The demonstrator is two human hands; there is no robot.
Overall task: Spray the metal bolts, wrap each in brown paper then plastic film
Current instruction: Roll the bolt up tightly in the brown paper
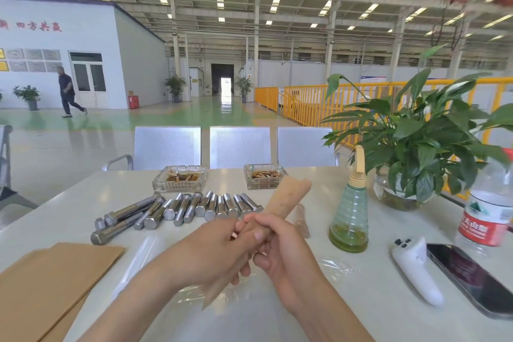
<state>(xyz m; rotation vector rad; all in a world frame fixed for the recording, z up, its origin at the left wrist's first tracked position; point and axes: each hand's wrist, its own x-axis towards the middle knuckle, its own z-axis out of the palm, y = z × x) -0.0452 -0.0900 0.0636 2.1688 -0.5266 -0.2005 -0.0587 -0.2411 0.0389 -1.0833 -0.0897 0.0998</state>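
Fingers (249,226) of both hands around paper-wrapped bolt (280,203), long axis up-right, away.

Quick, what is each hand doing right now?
Left hand: gripping the paper-wrapped bolt.
Right hand: gripping the same wrapped bolt.

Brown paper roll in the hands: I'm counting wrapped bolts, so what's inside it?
Nothing inside shows. The brown paper roll covers its contents fully, with the left hand and right hand gripping its middle; a bolt is likely but unseen.

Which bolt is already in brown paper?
The paper-wrapped bolt gripped by both hands, left hand and right hand. The bare bolts lie unwrapped on the table.
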